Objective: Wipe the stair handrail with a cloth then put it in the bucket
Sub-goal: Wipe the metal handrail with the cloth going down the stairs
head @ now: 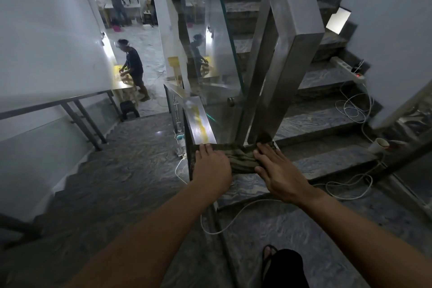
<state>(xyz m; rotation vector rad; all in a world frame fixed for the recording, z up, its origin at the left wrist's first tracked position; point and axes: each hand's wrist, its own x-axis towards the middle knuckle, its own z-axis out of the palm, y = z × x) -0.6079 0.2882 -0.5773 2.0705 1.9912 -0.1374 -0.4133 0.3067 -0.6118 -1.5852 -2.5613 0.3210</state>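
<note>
Just below the middle of the frame, a dark striped cloth (pixel 240 159) lies draped over the corner of the steel handrail (pixel 199 124). The left hand (pixel 212 166) presses flat on its left end and the right hand (pixel 278 170) on its right end, fingers spread, neither clenched. A white cable (pixel 236 215) trails across the marble steps (pixel 327 114) below.

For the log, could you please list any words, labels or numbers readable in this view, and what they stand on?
None can be read.
Paper cup: no print legible.
Power strip: any marking too small.
Cloth under both hands: stripes only, no text.
</note>
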